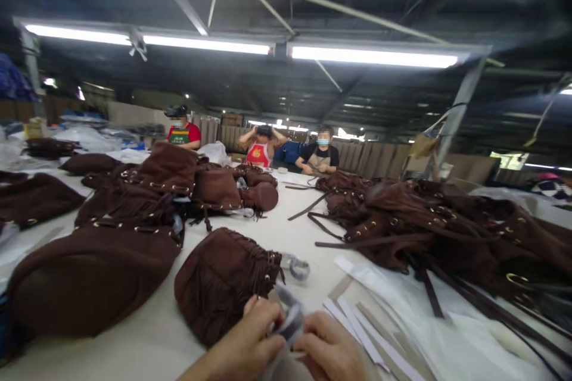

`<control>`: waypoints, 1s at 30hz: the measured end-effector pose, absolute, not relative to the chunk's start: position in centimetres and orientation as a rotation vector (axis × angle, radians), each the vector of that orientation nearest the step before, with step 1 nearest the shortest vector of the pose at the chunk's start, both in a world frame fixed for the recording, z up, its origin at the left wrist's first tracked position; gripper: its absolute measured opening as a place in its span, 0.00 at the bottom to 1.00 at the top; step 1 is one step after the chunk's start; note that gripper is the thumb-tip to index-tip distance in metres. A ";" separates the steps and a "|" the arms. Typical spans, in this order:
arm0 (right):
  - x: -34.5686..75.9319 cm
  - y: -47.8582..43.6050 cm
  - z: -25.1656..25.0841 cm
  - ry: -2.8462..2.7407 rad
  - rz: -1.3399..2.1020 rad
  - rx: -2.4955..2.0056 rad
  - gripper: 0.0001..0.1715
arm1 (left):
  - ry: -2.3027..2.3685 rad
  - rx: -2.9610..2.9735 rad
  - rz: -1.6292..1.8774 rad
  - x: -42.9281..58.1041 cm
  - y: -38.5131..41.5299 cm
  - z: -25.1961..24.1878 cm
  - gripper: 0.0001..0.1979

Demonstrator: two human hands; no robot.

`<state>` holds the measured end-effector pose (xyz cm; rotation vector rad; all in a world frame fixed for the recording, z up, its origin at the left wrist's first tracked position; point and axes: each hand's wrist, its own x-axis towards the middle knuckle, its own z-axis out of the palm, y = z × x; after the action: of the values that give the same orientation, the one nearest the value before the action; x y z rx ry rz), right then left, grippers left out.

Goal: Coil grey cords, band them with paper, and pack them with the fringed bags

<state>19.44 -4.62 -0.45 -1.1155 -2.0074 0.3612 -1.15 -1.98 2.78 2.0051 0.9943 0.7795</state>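
At the bottom edge my left hand [250, 339] and my right hand [330, 348] meet, and both pinch a crumpled piece of grey-white paper or fabric [290, 321]. Their fingers are curled closed around it. Just beyond my hands lies a brown suede bag with fringe [223, 280], its mouth facing right. A small grey wad [298, 266] lies beside the bag's opening.
Piles of brown suede bags [147, 190] and straps [447, 226] cover the long white table [286, 226]. White and tan paper strips [370, 315] lie to my right. Three people sit at the far end [263, 146]. Strip lights hang overhead.
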 end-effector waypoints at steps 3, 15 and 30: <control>19.4 -5.5 -0.2 -2.160 0.077 -1.002 0.08 | 0.961 2.155 0.632 -0.9 -2.7 3.4 0.07; 19.1 -5.9 0.3 -1.919 0.783 -0.953 0.06 | 0.887 2.325 0.446 -0.4 -3.3 4.1 0.08; 18.8 -4.8 -2.7 -1.781 0.782 -0.849 0.08 | 1.024 2.411 0.590 0.0 -3.4 1.9 0.10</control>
<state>18.81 -4.82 -2.66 -0.8493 -1.7812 0.7820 0.03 -3.43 1.90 2.4108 1.0238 0.5903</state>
